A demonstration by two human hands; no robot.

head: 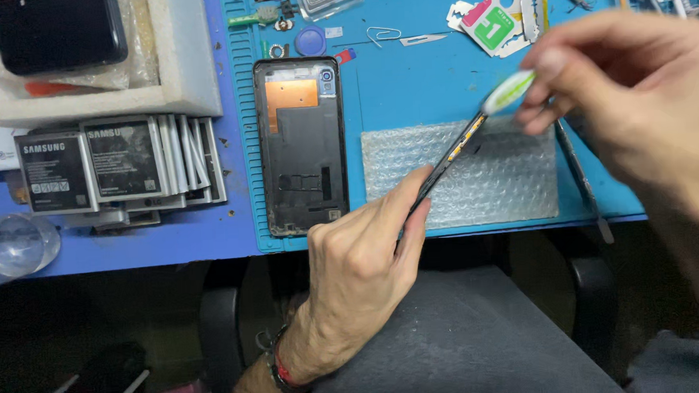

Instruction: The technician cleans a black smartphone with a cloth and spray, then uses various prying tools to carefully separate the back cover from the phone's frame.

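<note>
We see the left hand (360, 259) closed around the lower end of a thin dark phone (446, 162), held edge-on and tilted up to the right above the blue mat (407, 84). The thumb lies along its edge and the fingers wrap behind, so the grip is firm. The right hand (635, 90) comes in from the upper right, its fingertips pressed together and pinching a small white and green tab (510, 91) right at the upper end of the phone (the hand is blurred, so we cannot tell exactly how the tab meets the phone).

Beneath the phone a sheet of bubble wrap (506, 182) lies flat on the mat. To its left a back cover (300, 144) rests with its inner side up, showing an orange patch near the top. On the table (171, 243) left of the mat stands a row of batteries (120, 163), and above them a white foam tray (179, 70) holds a black box (55, 28). A metal spudger (580, 178) lies along the mat's right side, near the right hand. More white and green tabs (495, 25) sit at the top of the mat.
</note>
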